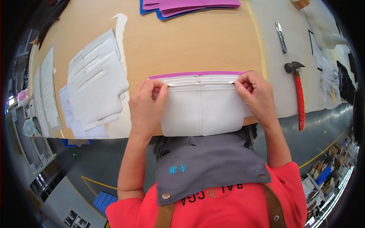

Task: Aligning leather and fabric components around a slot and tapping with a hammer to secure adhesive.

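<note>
In front of me, at the table's near edge, lies a white leather-like wallet panel (183, 112) with a crease down its middle and slot-like strips along its far side. A narrow magenta strip (213, 72) shows beyond its far edge. My left hand (147, 106) pinches the left end of the strips between thumb and fingers. At the opposite end my right hand (259, 97) pinches in the same way. Between the two pinches the strip runs straight across, with a dark gap along it. What lies under the panel is hidden.
Stacked white slotted panels (100, 87) lie to the left, with more at the far left. Magenta and blue sheets (197, 7) sit at the back. On the right are thread snips (281, 37), a red-handled hammer (299, 95) and a clear plastic bag (330, 85).
</note>
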The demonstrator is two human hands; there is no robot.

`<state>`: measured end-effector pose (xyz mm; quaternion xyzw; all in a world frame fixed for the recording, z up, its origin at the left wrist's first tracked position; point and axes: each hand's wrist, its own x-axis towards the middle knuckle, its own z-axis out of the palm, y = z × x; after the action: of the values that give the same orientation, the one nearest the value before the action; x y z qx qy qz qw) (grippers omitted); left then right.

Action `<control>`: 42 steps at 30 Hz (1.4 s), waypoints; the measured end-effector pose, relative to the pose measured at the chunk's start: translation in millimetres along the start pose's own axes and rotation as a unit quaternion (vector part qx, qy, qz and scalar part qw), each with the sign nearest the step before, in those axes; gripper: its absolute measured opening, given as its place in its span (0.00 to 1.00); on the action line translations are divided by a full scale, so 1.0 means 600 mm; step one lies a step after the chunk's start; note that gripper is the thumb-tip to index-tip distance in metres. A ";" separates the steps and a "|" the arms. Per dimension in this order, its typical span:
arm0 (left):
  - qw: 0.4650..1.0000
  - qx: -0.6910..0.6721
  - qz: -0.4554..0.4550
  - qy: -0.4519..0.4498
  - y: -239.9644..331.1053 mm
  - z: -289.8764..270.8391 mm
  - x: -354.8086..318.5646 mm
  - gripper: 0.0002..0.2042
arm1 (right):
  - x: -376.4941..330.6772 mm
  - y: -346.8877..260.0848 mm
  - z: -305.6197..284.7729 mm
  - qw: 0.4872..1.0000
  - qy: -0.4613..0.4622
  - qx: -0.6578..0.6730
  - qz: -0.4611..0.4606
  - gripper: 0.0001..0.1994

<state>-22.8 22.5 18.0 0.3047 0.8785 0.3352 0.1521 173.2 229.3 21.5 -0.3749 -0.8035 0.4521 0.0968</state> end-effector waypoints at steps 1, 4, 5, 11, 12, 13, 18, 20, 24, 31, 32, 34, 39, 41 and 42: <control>1.000 -0.009 0.001 -0.002 0.001 0.001 0.001 0.04 | 0.001 0.000 -0.001 1.000 -0.011 0.005 0.018 0.05; 1.000 -0.007 -0.023 -0.011 0.005 -0.002 0.002 0.04 | 0.004 0.000 -0.006 0.999 -0.024 0.009 0.023 0.05; 1.000 -0.009 -0.024 -0.014 0.006 -0.003 0.002 0.04 | 0.005 0.000 -0.006 0.999 -0.025 0.003 0.023 0.05; 0.998 -0.034 -0.036 -0.027 0.006 -0.006 0.006 0.04 | 0.008 -0.004 -0.011 0.999 -0.041 -0.013 0.026 0.05; 0.999 -0.034 -0.031 -0.028 0.005 -0.006 0.006 0.04 | 0.008 -0.008 -0.011 0.999 -0.039 -0.016 0.029 0.05; 0.998 -0.037 -0.033 -0.028 0.005 -0.007 0.006 0.04 | 0.008 -0.010 -0.009 0.999 -0.037 -0.019 0.032 0.06; 0.998 -0.040 -0.038 -0.038 0.001 -0.015 0.007 0.04 | 0.009 -0.014 -0.004 0.998 -0.037 -0.042 0.033 0.05; 0.997 -0.042 -0.039 -0.046 0.003 -0.012 0.009 0.04 | 0.008 -0.013 -0.001 0.998 -0.040 -0.038 0.028 0.05; 0.996 -0.063 -0.033 -0.058 -0.003 -0.010 0.012 0.04 | 0.006 -0.014 -0.004 0.998 -0.016 -0.059 0.028 0.05; 0.996 -0.032 -0.051 -0.062 0.008 -0.014 0.013 0.04 | 0.005 -0.010 -0.002 0.998 -0.013 -0.046 0.035 0.05; 0.996 -0.030 -0.049 -0.065 0.009 -0.014 0.014 0.04 | 0.004 -0.010 -0.003 0.998 -0.012 -0.046 0.034 0.05; 0.996 -0.043 -0.061 -0.052 0.009 -0.011 0.013 0.05 | 0.004 -0.012 -0.003 0.998 -0.011 -0.048 0.032 0.05; 0.990 -0.071 -0.111 -0.053 0.007 -0.010 0.015 0.04 | 0.010 -0.016 -0.002 0.998 -0.015 -0.049 0.044 0.05; 0.984 -0.095 -0.140 -0.060 0.002 -0.013 0.017 0.05 | 0.012 -0.021 -0.008 0.997 -0.036 -0.048 0.043 0.06; 0.983 -0.103 -0.141 -0.060 -0.001 -0.014 0.018 0.05 | 0.014 -0.020 -0.008 0.997 -0.036 -0.055 0.044 0.06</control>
<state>-35.6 24.9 23.0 0.1800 0.8627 0.3798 0.2811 163.2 234.5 32.4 -0.3978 -0.8132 0.4239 0.0272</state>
